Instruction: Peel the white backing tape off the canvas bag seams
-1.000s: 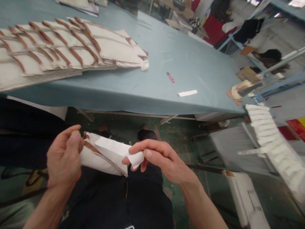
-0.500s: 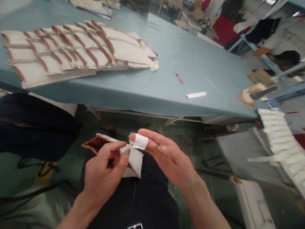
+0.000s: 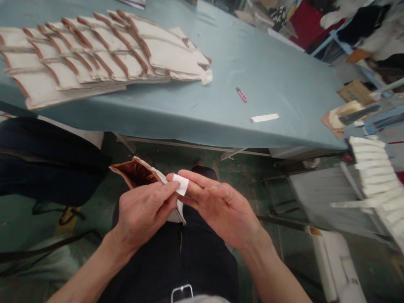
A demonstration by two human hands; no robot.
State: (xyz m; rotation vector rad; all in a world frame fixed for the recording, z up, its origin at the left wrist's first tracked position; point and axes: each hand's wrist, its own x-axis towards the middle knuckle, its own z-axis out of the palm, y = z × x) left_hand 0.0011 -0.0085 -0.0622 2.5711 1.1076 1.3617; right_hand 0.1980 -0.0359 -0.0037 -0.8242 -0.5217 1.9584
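Note:
A white fabric pouch with brown lining (image 3: 139, 174) lies above my lap, its mouth gaping toward the upper left. My left hand (image 3: 143, 210) covers part of the pouch, thumb and fingers pinched together against a small white strip (image 3: 181, 184). That strip wraps round a finger of my right hand (image 3: 221, 202). The right fingers stretch leftward, close together and nearly flat, beside the pouch's edge. Whether the lower right fingers touch the pouch is hidden.
Overlapping rows of similar white pouches (image 3: 104, 59) lie on the blue-covered table (image 3: 221, 122). Pink-handled thread snips (image 3: 241, 94) and a loose white strip (image 3: 265, 118) lie farther right. A stack of white folded pieces (image 3: 374, 176) stands at the right.
My left thumb and fingers have moved right, from the pouch onto the white strip at my right finger. More of the pouch's brown mouth shows. The view has shifted slightly.

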